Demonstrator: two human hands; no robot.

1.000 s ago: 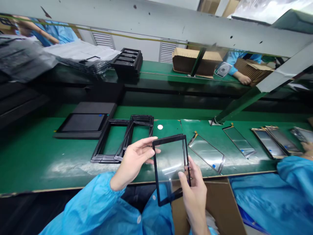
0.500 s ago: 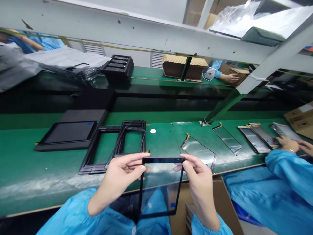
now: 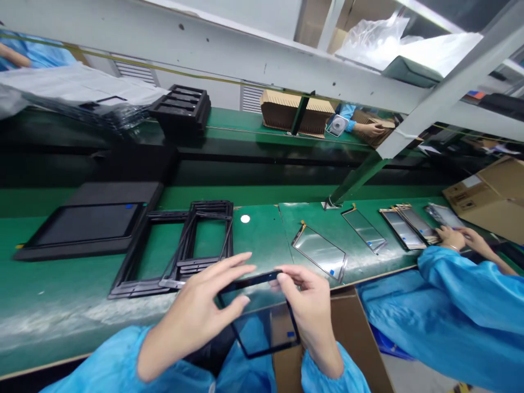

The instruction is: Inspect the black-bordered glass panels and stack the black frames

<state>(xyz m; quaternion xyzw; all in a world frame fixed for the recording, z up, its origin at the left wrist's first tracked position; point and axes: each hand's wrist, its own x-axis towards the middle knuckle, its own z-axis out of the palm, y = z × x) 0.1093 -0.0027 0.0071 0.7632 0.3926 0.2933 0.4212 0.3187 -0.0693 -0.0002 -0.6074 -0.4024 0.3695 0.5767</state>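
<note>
Two bare hands hold one black-bordered glass panel (image 3: 262, 322) over the near edge of the green bench (image 3: 61, 305), just above an open cardboard box (image 3: 360, 349) that stands below that edge. The left hand (image 3: 196, 311) is closed on the panel's left top corner, thumb under and fingers spread over the top; the right hand (image 3: 307, 311) pinches the top edge near the right corner with curled fingers. The panel tilts away from the camera, its lower part in front of blue sleeves, and a small blue tab (image 3: 290, 334) sits near its lower right corner. On the bench beyond the left hand lies a stack of black frames (image 3: 180, 245), and further left a dark tray with a screen (image 3: 85, 224) that also bears a blue tab. Right of the hands, near the front edge, a clear panel (image 3: 321, 252) lies flat, with more of the kind (image 3: 364, 229) toward the right end, where another person's hands (image 3: 462, 237) rest on a few. A brown carton (image 3: 491, 196) at the far right carries a white label, too small to read. No writing or brand can be made out anywhere.
</note>
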